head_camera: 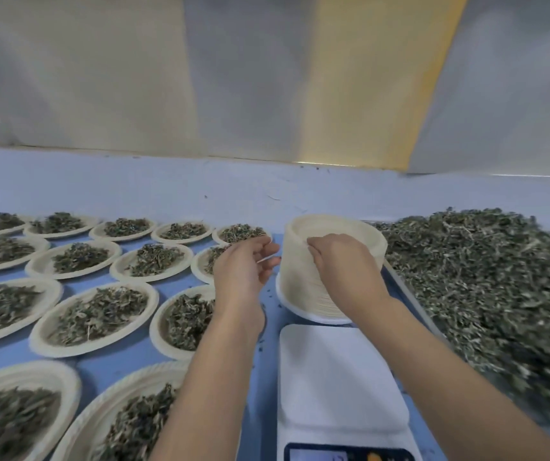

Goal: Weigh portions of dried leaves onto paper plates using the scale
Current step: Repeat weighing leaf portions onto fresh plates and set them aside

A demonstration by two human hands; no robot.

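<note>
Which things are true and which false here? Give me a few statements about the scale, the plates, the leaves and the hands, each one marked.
1. The scale has a plate on it. False: its platform is bare.
2. The right hand grips the top of the stack of paper plates. True.
3. The loose leaves lie left of the scale. False: they are heaped on its right.
4. The filled plates lie side by side, left of the scale. True.
</note>
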